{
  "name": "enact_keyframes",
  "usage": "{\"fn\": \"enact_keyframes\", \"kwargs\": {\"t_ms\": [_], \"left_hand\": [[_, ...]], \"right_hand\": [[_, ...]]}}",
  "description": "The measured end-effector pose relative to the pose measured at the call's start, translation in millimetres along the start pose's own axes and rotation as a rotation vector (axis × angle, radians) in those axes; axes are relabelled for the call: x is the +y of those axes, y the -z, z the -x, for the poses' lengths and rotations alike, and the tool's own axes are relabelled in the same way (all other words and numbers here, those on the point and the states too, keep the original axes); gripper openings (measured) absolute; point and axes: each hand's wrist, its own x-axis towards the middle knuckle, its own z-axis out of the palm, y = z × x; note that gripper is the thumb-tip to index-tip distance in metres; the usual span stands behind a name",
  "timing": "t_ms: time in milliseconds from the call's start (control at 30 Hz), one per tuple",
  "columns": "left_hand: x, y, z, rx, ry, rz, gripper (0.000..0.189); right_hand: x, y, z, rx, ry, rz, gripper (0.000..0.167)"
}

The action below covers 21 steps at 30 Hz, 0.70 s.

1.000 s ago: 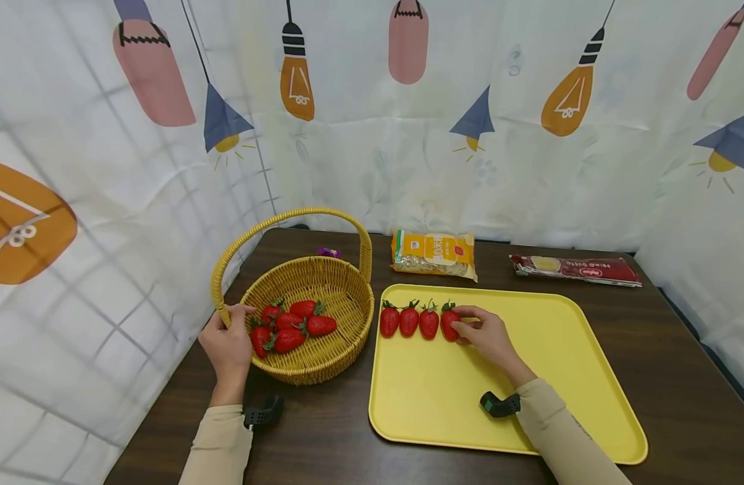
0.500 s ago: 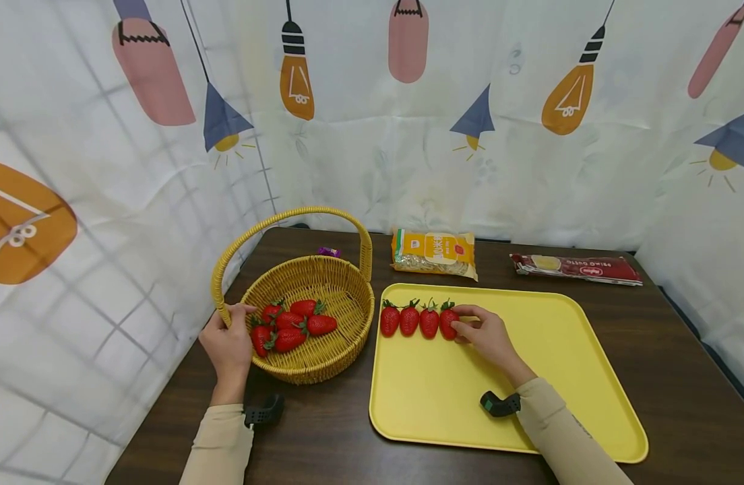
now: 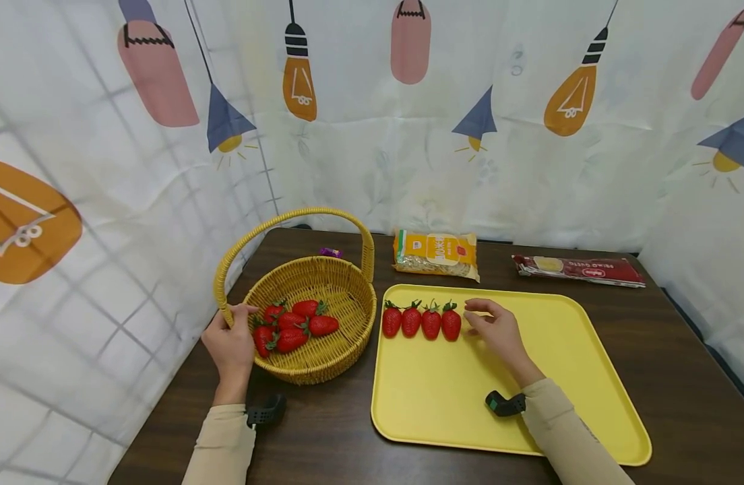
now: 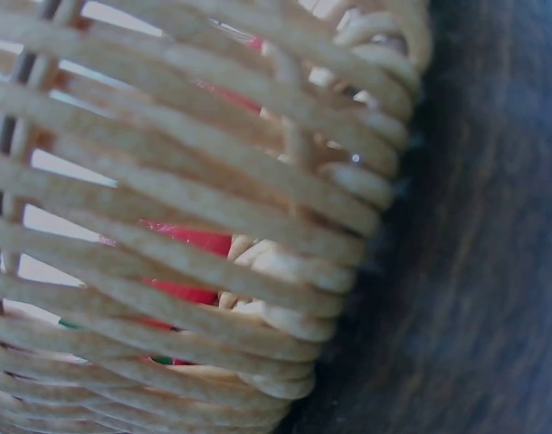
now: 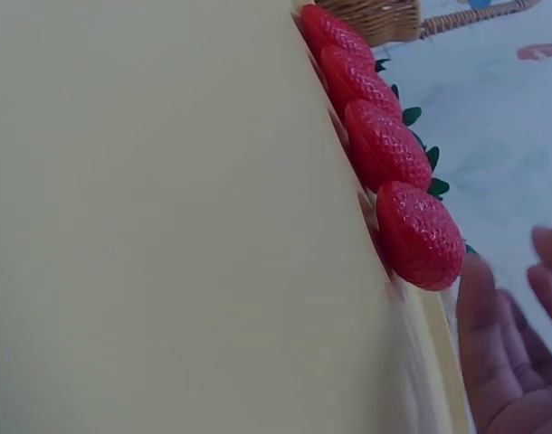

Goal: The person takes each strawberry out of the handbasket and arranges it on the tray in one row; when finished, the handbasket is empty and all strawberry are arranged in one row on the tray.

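At the left stands a yellow wicker basket (image 3: 323, 369) with several strawberries (image 3: 291, 339) in it. My left hand (image 3: 231, 347) grips its rim at the foot of the tall handle. The left wrist view shows only the basket's woven side (image 4: 176, 181), with red glimpsed through the gaps. On a yellow tray (image 3: 432, 397), several strawberries lie in a row along the far left edge, leaves pointing away. My right hand (image 3: 499, 333) is just right of the end strawberry (image 3: 451, 324), holding nothing. In the right wrist view its fingers (image 5: 482, 316) are spread beside that strawberry (image 5: 421, 237).
Behind the tray lies a yellow-orange food packet (image 3: 437, 254). A long dark red packet (image 3: 579, 270) lies at the back right. A small purple wrapped item (image 3: 331, 252) sits behind the basket. A patterned white curtain (image 3: 378, 155) surrounds the dark table (image 3: 323, 438).
My right hand has let go of the end strawberry and drawn slightly to the right. The strawberry stays in the row. My left hand keeps its grip on the basket.
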Motion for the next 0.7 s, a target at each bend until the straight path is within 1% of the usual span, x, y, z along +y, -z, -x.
{"fn": "enact_keyframes", "kwargs": {"t_ms": [133, 300, 400, 500, 700], "left_hand": [[0.0, -0.1, -0.2, 0.002, -0.006, 0.008, 0.044], [-0.1, -1.7, -0.7, 0.011, -0.015, 0.021, 0.045], [-0.6, -2.2, -0.7, 0.009, -0.012, 0.031, 0.043], [-1.1, -1.8, -0.5, 0.004, -0.007, 0.032, 0.040], [-1.5, 0.1, 0.5, -0.011, 0.002, 0.021, 0.039]], "right_hand": [[-11, -4, 2.2, -0.055, 0.044, -0.093, 0.040], [-33, -20, 5.3, -0.153, 0.103, -0.093, 0.040], [-47, -35, 5.6, -0.214, 0.139, -0.098, 0.038], [-60, -52, 3.5, -0.263, 0.157, -0.101, 0.034], [-84, -91, -8.0, -0.344, 0.193, -0.070, 0.029]]}}
